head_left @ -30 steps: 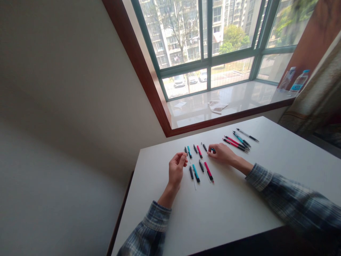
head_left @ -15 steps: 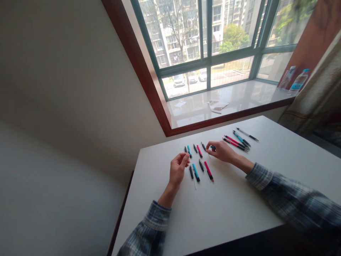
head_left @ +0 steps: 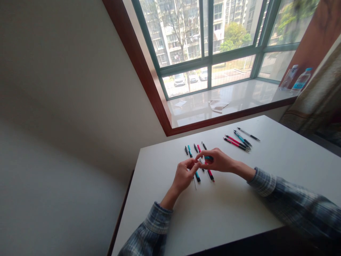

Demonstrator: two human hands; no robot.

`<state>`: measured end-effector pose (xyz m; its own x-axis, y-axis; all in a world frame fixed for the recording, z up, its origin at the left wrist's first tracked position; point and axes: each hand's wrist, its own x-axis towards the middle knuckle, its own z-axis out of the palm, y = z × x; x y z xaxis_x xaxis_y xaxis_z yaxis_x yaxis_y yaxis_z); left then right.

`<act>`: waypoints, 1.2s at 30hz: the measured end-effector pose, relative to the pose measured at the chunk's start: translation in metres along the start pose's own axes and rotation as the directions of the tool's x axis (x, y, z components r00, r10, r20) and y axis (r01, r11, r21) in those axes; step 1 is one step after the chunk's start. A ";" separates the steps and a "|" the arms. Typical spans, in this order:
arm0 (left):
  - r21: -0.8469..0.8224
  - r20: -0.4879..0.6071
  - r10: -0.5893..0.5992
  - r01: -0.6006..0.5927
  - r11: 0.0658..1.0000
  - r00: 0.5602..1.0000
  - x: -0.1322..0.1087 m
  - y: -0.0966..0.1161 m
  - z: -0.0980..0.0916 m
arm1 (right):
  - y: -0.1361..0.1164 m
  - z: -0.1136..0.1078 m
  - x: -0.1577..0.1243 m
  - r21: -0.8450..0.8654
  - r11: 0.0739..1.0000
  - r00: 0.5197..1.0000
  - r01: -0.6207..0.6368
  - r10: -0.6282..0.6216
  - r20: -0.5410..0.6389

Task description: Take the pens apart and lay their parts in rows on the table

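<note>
My left hand (head_left: 183,173) and my right hand (head_left: 217,160) meet fingertip to fingertip just above the white table (head_left: 239,199). The right hand's fingers are curled round a small teal pen part (head_left: 209,158). The left hand pinches something too small to make out. Under and behind the hands lie pen pieces (head_left: 195,148) in teal, pink and black, set out in rows. A teal piece (head_left: 197,176) and a pink piece (head_left: 210,175) stick out below the hands.
Several whole pens (head_left: 238,139) lie in a group at the table's far right. Behind the table runs a glossy window sill (head_left: 239,97) with a crumpled cloth (head_left: 217,105) and two bottles (head_left: 297,78). A curtain (head_left: 317,96) hangs at right.
The right hand lifted the teal part off the far row and drew it toward the middle. The left hand moved right to meet it; both now touch.
</note>
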<state>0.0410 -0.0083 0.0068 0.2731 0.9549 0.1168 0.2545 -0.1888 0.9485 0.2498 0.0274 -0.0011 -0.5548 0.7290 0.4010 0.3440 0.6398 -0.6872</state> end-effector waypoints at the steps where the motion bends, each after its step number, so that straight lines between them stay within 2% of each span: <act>1: -0.006 0.002 -0.002 0.002 1.000 1.000 0.000 -0.001 0.000 | 0.000 0.000 0.000 0.000 1.000 1.000 0.002 -0.002 -0.004; 12: -0.079 0.025 -0.028 0.030 0.996 0.999 0.001 -0.006 0.000 | 0.003 -0.001 -0.002 -0.019 1.000 0.998 0.008 -0.009 -0.058; 18: -0.072 -0.007 -0.016 0.016 0.997 1.000 -0.004 -0.008 0.004 | 0.053 -0.014 -0.001 0.021 0.986 0.964 -0.164 0.164 -0.211; 22: -0.049 0.011 -0.027 0.028 0.998 1.000 -0.007 -0.006 0.008 | 0.079 -0.018 0.004 -0.037 0.965 0.933 -0.261 0.242 -0.266; 29: -0.026 0.021 -0.024 0.024 0.999 0.999 -0.008 -0.008 0.009 | 0.094 -0.018 0.008 -0.150 0.929 0.915 -0.338 0.287 -0.283; 36: -0.002 0.044 -0.021 0.021 1.000 0.999 -0.007 -0.011 0.009 | 0.100 -0.022 0.009 -0.226 0.906 0.926 -0.359 0.315 -0.208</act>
<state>0.0445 -0.0150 -0.0067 0.3084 0.9475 0.0840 0.2582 -0.1683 0.9513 0.2960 0.1032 -0.0536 -0.2480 0.9272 0.2807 0.6819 0.3729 -0.6293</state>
